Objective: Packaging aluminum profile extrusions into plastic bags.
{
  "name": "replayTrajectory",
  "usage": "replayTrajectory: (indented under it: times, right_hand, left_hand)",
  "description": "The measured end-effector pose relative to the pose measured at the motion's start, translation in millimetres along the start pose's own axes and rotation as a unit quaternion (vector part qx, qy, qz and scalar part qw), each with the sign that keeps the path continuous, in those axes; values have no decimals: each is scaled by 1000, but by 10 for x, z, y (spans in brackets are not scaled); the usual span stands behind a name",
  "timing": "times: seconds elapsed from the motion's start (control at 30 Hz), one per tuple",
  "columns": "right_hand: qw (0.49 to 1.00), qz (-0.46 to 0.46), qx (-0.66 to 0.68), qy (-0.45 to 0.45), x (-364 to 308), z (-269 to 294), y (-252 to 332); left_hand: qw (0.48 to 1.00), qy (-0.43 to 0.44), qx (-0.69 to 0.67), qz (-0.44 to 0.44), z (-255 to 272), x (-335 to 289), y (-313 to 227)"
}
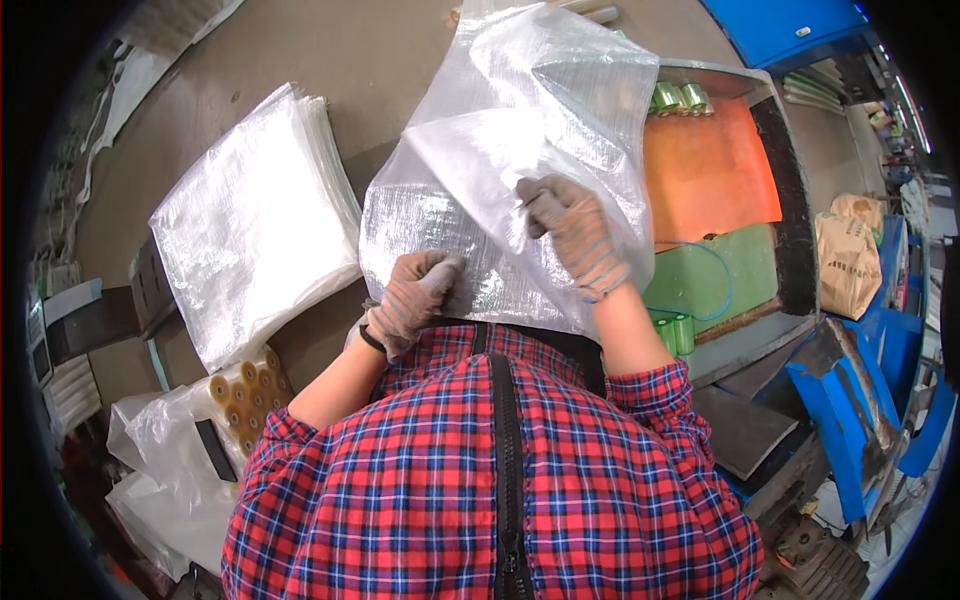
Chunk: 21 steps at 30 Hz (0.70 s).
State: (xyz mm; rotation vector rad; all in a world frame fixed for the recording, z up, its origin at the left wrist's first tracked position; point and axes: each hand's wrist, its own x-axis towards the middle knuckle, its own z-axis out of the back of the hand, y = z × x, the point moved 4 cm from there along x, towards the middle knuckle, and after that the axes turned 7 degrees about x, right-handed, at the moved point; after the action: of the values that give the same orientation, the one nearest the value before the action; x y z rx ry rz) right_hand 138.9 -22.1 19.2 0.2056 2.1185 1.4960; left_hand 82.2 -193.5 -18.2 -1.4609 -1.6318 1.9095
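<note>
A translucent woven plastic bag (pixel 420 215) spreads out in front of me, its near end against my waist and its far end beyond the middle of the table. My right hand (pixel 572 228), in a grey and orange striped glove, is closed with a fold of the bag pinched in its fingers. Nearer my body on the left, my left hand (pixel 408 300) wears a matching glove. Its fingers are curled closed at the bag's near left edge. To the left lies a stack of similar white plastic bags (pixel 262 220).
At right stands a shallow metal-edged tray (pixel 795 190) with an orange sheet (pixel 705 175), a green sheet (pixel 745 262) and several green rolls (pixel 682 97). Wrapped brown-cored rolls (pixel 248 395) sit at lower left. A brown paper bag (pixel 848 262) and blue metal parts (pixel 835 420) are farther right.
</note>
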Motion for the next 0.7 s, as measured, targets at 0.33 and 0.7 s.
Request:
replayTrajectory:
  times: [0.33, 0.7]
  right_hand:
    - [994, -20, -47, 98, 6, -278, -95]
    - [995, -23, -37, 93, 75, -132, -78]
  left_hand:
    - [996, -9, 34, -81, -157, -2, -438]
    - [991, 33, -86, -94, 27, 42, -121]
